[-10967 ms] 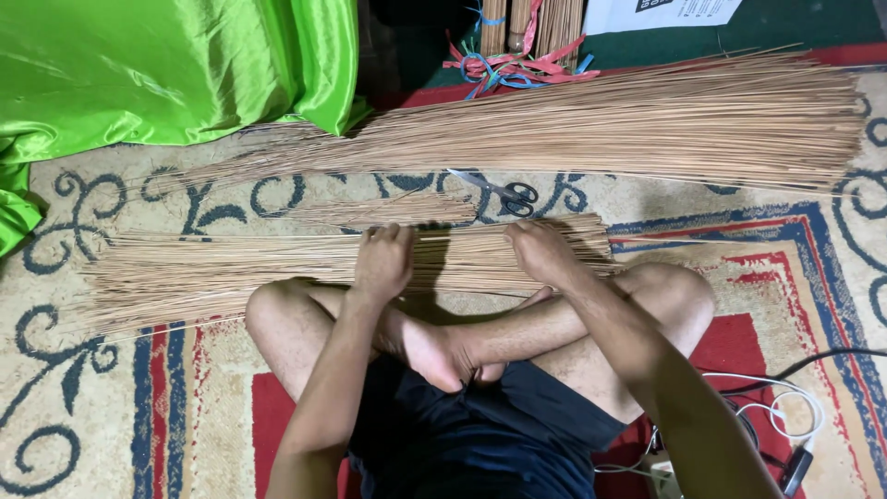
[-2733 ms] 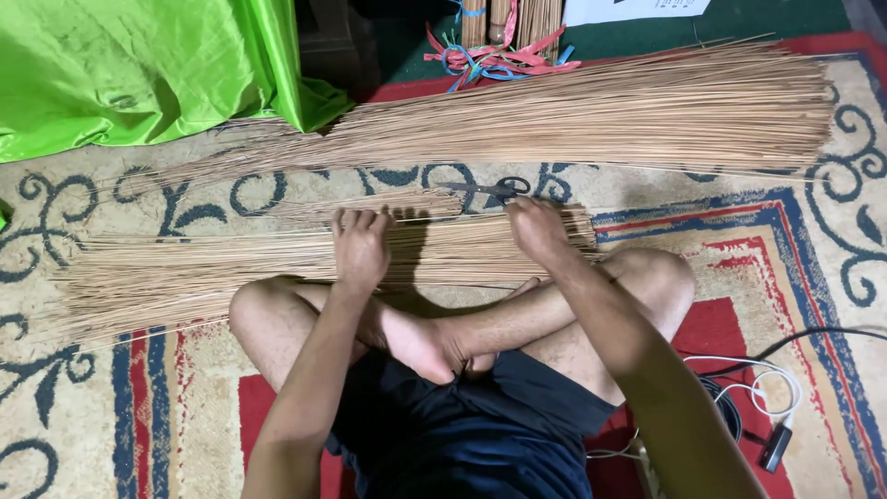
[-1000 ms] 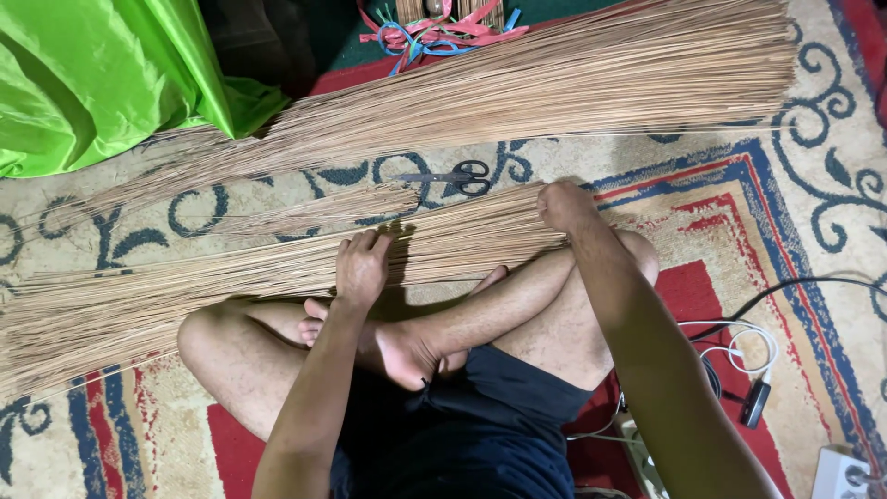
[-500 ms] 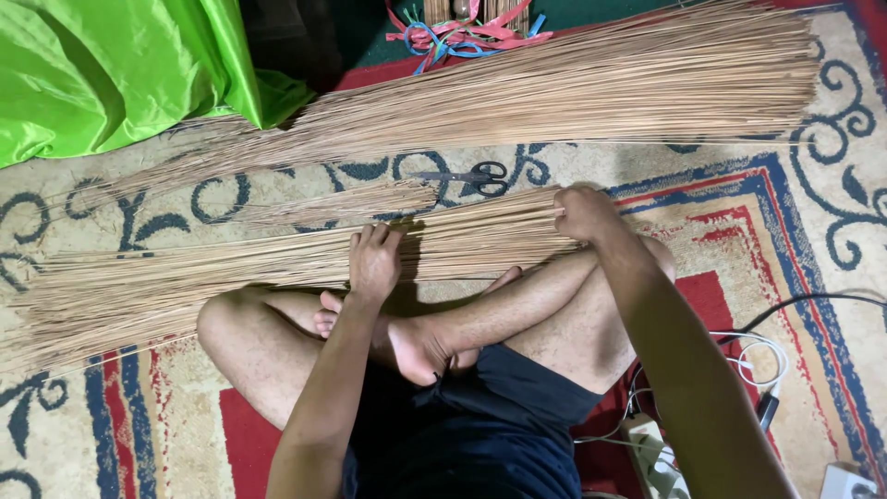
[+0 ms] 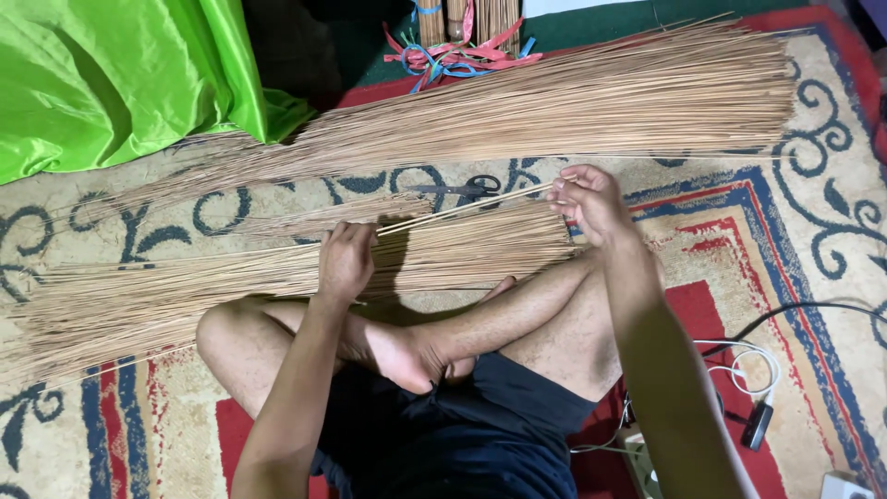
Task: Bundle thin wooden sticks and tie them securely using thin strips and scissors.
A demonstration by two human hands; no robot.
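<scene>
I sit cross-legged on a patterned carpet. A flat bundle of thin tan sticks point(image 5: 212, 286) lies across the carpet in front of my legs. My left hand point(image 5: 346, 261) rests on this bundle near its middle. My right hand point(image 5: 589, 199) is raised at the bundle's right end, pinching a few sticks point(image 5: 467, 207) lifted clear of the rest; they slant down toward my left hand. A much larger heap of the same sticks point(image 5: 573, 106) lies farther away.
Black scissors point(image 5: 462, 188) lie on the carpet between the two stick piles. Bright green cloth point(image 5: 111, 74) fills the upper left. Coloured ribbons point(image 5: 457, 57) lie at the top. Cables and a charger point(image 5: 753, 388) sit by my right knee.
My right hand has lifted a few sticks out of the near bundle at its right end. The left hand stays pressed on the bundle. The camera view shifted slightly.
</scene>
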